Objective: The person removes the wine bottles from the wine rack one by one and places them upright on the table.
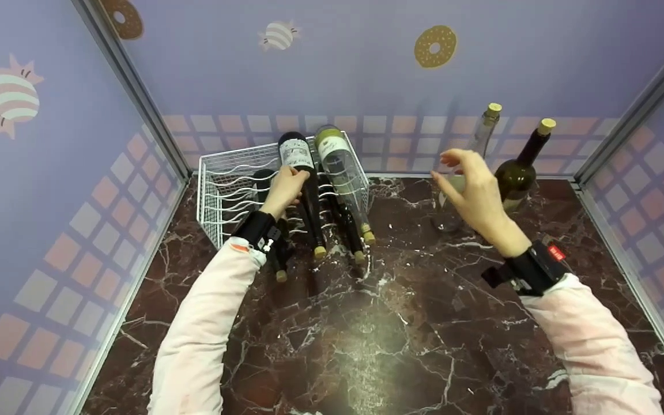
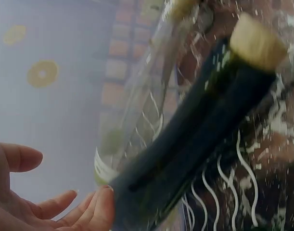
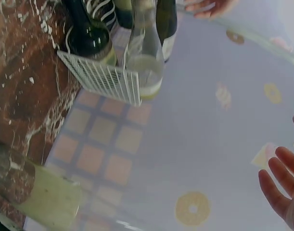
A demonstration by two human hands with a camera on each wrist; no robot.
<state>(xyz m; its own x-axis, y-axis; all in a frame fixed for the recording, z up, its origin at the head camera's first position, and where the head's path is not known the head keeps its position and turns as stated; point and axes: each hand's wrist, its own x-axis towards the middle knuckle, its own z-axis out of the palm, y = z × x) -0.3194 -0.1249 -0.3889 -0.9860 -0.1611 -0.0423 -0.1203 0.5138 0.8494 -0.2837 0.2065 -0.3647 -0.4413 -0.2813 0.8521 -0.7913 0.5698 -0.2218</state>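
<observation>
My left hand is over the white wire rack, beside a dark wine bottle with a pale label and a cork. In the left wrist view its fingertips touch the dark bottle's side, while the thumb stays apart. This bottle lies sloping, cork end toward me. My right hand hovers by a clear corked bottle that stands upright on the right. Its fingers are loosely bent around nothing; the right wrist view shows the fingers apart from the clear bottle.
Also lying in the rack are a clear bottle with a white label and other dark bottles. A dark green corked bottle stands at right, near the back wall. Patterned walls enclose the dark marbled tabletop on three sides.
</observation>
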